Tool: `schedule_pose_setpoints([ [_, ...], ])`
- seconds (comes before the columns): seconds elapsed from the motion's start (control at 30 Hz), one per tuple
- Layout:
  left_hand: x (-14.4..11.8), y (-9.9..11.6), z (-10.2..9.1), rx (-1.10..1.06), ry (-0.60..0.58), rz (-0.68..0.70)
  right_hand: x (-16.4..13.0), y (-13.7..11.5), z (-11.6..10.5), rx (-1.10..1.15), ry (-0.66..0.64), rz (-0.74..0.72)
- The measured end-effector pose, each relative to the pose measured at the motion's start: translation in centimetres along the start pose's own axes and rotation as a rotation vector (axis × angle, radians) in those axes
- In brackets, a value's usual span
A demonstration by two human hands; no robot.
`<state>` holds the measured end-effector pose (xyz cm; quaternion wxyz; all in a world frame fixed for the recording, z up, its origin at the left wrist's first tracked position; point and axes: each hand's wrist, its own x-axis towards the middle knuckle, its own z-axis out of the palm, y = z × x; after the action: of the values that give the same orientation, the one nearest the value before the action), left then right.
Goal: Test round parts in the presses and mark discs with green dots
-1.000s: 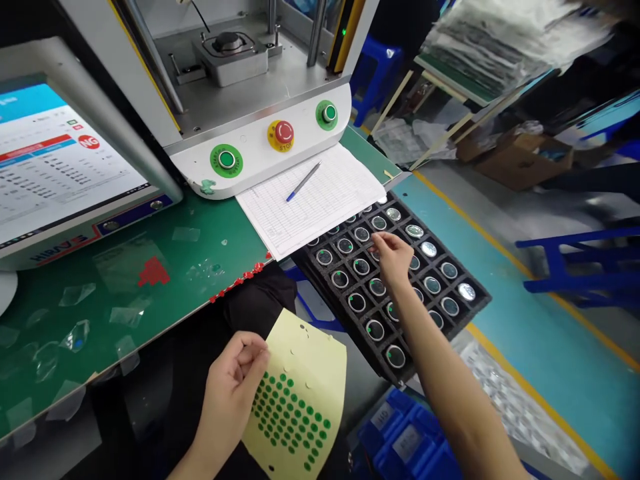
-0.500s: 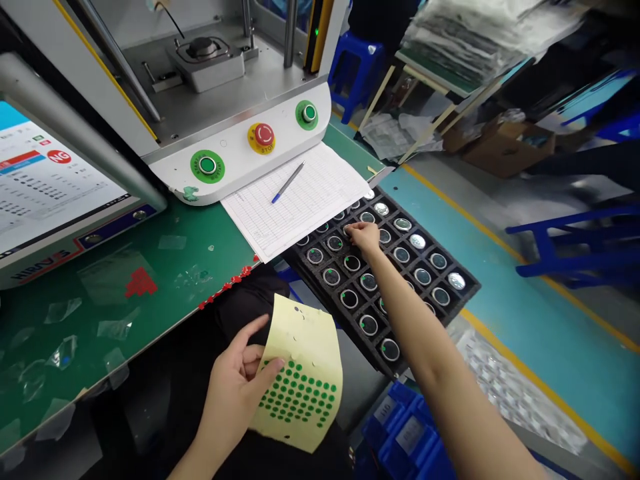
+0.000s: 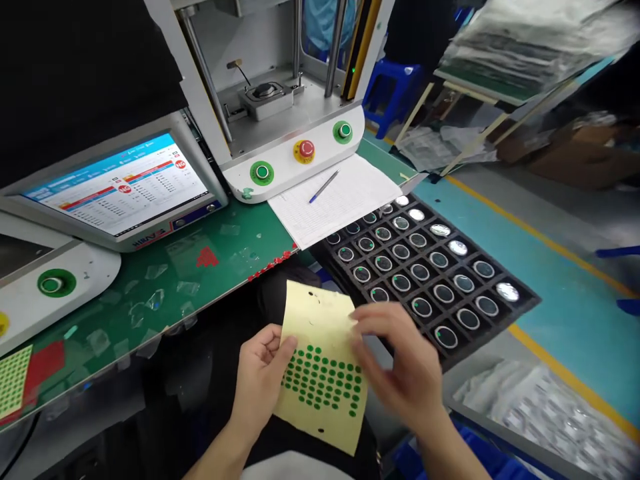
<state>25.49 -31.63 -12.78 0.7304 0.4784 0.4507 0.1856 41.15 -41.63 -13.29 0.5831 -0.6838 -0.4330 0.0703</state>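
Observation:
My left hand (image 3: 259, 377) holds a yellow backing sheet (image 3: 320, 337) covered with several green round stickers (image 3: 323, 383), gripping its left edge over my lap. My right hand (image 3: 400, 363), blurred by motion, is at the sheet's right edge with its fingers spread, touching or just above it; I cannot tell whether it pinches a sticker. To the right lies a black foam tray (image 3: 520, 310) holding several round silver-rimmed parts (image 3: 421, 272), some with a small green dot.
A white press machine (image 3: 280, 143) with two green buttons and a red stop button stands on the green bench (image 3: 165, 280). A touchscreen monitor (image 3: 120, 183) sits at left. A paper form with a pen (image 3: 324, 187) lies beside the tray. Blue bins are below.
My right hand left the tray of round parts and came back to the sticker sheet. The view pulled back and swung left, bringing the monitor fully into sight.

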Motion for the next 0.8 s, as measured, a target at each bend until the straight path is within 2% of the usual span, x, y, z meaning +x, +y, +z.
schedule_pose_setpoints([
  [0.07,-0.6,0.2,0.3,0.008,-0.022,-0.012,-1.9,-2.6,0.5,-0.109,-0.103,-0.210],
  [0.1,-0.9,0.3,0.5,0.015,-0.035,-0.017,-2.4,-3.2,0.8,-0.156,-0.114,-0.270],
  [0.17,-1.4,0.5,0.7,0.034,-0.043,-0.007,-2.8,-3.4,1.5,-0.185,-0.090,-0.285],
  [0.3,-2.4,0.8,0.8,0.124,0.029,0.021,-2.8,-2.8,2.0,-0.153,-0.067,-0.262],
  [0.4,-2.9,0.8,0.8,0.186,0.065,0.029,-3.0,-2.9,2.0,-0.193,-0.046,-0.303],
  [0.8,-2.1,0.8,0.8,0.206,0.045,0.031,-3.3,-2.1,2.0,-0.295,-0.044,-0.408],
])
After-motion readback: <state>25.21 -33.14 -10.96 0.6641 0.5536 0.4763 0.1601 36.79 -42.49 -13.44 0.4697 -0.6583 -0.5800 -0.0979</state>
